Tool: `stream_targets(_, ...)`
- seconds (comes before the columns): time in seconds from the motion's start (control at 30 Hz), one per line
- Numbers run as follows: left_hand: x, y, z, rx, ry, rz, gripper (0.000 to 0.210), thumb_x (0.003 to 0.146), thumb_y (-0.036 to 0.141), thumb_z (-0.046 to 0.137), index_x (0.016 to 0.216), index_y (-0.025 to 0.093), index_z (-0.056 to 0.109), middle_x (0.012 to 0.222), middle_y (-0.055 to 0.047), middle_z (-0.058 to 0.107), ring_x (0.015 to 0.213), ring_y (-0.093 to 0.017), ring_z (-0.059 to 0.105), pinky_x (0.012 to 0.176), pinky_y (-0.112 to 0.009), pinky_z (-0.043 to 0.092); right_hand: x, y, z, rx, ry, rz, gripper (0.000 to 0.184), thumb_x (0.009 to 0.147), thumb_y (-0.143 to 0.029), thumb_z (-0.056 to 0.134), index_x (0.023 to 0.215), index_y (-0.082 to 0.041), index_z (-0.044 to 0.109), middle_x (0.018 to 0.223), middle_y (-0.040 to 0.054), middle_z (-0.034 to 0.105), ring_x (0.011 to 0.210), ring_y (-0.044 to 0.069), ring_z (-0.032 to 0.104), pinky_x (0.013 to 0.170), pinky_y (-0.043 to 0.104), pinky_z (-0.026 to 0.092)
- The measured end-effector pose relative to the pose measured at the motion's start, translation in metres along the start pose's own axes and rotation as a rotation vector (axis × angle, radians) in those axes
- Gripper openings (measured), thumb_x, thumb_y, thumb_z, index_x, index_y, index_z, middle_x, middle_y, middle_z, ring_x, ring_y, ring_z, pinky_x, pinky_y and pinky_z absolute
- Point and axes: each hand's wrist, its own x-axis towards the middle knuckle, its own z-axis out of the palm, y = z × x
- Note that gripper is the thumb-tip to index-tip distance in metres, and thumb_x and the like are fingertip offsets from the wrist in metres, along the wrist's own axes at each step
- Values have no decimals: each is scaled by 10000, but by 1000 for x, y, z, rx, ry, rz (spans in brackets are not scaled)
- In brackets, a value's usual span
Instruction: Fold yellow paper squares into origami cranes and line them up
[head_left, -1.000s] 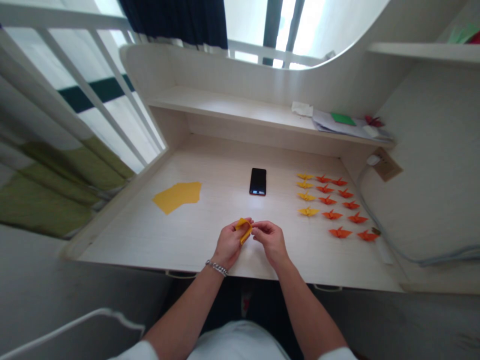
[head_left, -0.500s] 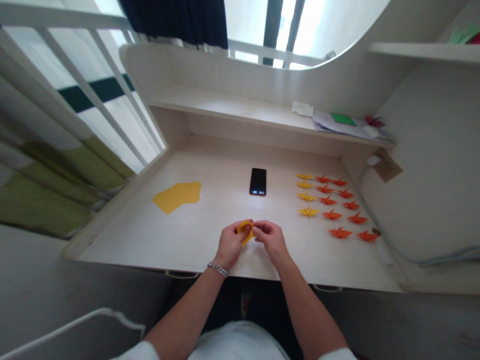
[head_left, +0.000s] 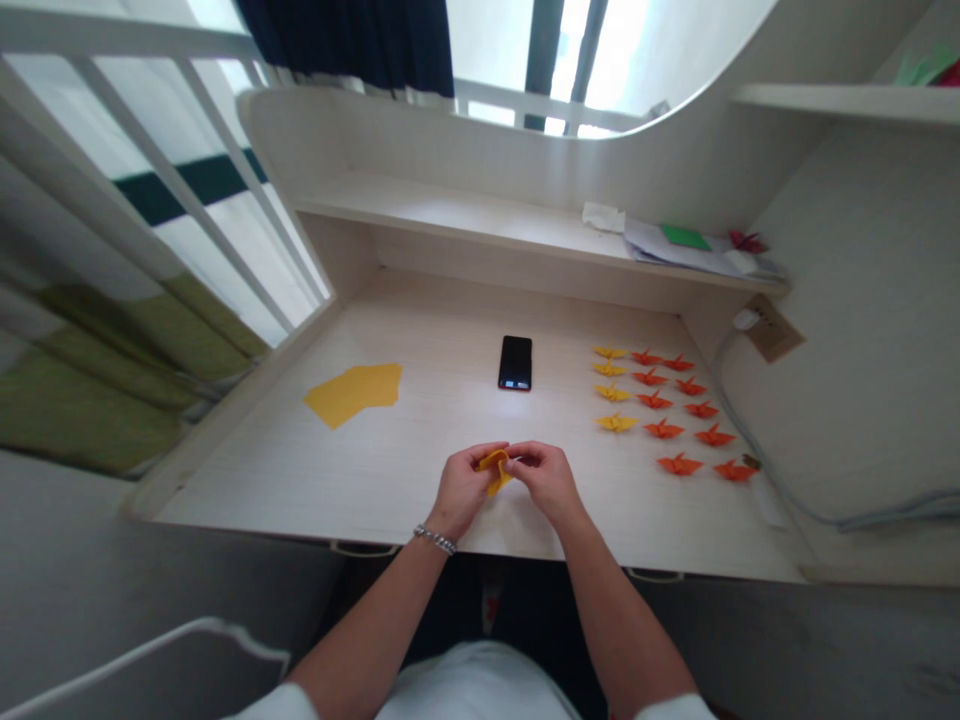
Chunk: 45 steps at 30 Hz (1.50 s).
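A partly folded piece of yellow origami paper [head_left: 495, 465] is held between both hands above the front of the desk. My left hand [head_left: 459, 490], with a chain bracelet at its wrist, is closed on the paper's left side. Thumb and fingers of my right hand [head_left: 549, 482] pinch its right edge. The fingers cover part of the paper, so its exact folds are hard to make out. Flat yellow paper sheets [head_left: 356, 393] lie to the left. Rows of folded paper cranes stand to the right, yellow cranes [head_left: 616, 423] beside orange cranes [head_left: 664, 429].
A black phone [head_left: 516, 362] lies on the white desk [head_left: 450, 320] beyond my hands. On the back shelf [head_left: 450, 215] are papers [head_left: 652, 243], a green sheet [head_left: 684, 237] and a red folded piece [head_left: 748, 241]. A cable [head_left: 787, 490] runs from the wall socket [head_left: 776, 328] at the right.
The yellow paper in my hands has shifted slightly and now shows a more open, curved fold. My right thumb has moved a little onto it. The other things stay put.
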Motion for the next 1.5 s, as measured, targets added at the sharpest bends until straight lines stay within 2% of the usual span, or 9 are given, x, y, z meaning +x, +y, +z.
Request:
stream_targets(0.1, 0, -1, -1, -42, -37, 4, 390, 653, 225, 743, 1026, 118, 710, 997, -120, 724, 942, -255, 660, 858, -370, 506, 0, -3, -1, -83, 34, -27, 187, 664, -269, 706, 817, -167, 739, 777, 68, 734, 672, 197, 663, 658, 326, 549)
stream_targets(0.3, -1, 0, -2, -70, -88, -3, 410, 679, 246, 732, 1065, 113, 697, 1037, -132, 712, 941, -249, 655, 862, -367, 499, 0, -6, -3, -118, 63, -31, 165, 674, -236, 695, 819, -170, 737, 785, 64, 738, 716, 208, 681, 699, 337, 556)
stream_targets(0.5, 0, 3, -2, -50, -62, -11, 423, 618, 249, 782, 1012, 109, 713, 989, -122, 724, 907, -246, 661, 843, -364, 505, 1, -6, 0, -118, 61, -33, 161, 659, -221, 701, 809, -171, 730, 784, 59, 741, 727, 214, 694, 710, 342, 564)
stream_targets(0.63, 0, 6, -1, -24, -59, -13, 393, 597, 247, 792, 963, 116, 727, 929, -106, 734, 856, -241, 668, 792, -345, 511, 1, -4, 1, -112, 29, -36, 171, 669, -217, 702, 831, -178, 737, 804, 57, 745, 748, 219, 697, 735, 355, 564)
stream_targets(0.8, -2, 11, 0, -9, -86, -12, 297, 670, 288, 742, 923, 132, 741, 885, -92, 738, 833, -231, 664, 763, -321, 503, 1, -6, 1, -87, -18, -64, 164, 712, -240, 690, 860, -205, 752, 840, 50, 747, 789, 218, 693, 770, 351, 549)
stream_targets(1.1, -2, 9, 2, 110, -142, 7, 285, 725, 298, 689, 956, 137, 738, 812, -53, 725, 751, -193, 631, 664, -261, 463, -3, -10, 0, -330, 78, -209, 130, 777, -262, 656, 862, -240, 752, 831, 37, 724, 738, 185, 656, 702, 304, 519)
stream_targets(1.33, 0, 3, 2, 107, -116, -9, 300, 724, 322, 668, 926, 111, 739, 833, -85, 725, 807, -221, 640, 723, -290, 476, -4, -13, 2, -357, 92, -254, 127, 799, -263, 643, 867, -228, 744, 833, 38, 710, 731, 168, 641, 690, 282, 505)
stream_targets(1.5, 0, 4, 1, 149, -130, -23, 303, 710, 346, 666, 852, 88, 736, 778, -85, 714, 788, -227, 639, 702, -294, 474, -2, -12, 3, -348, 92, -248, 119, 799, -265, 640, 841, -217, 740, 812, 41, 705, 728, 167, 638, 687, 279, 503)
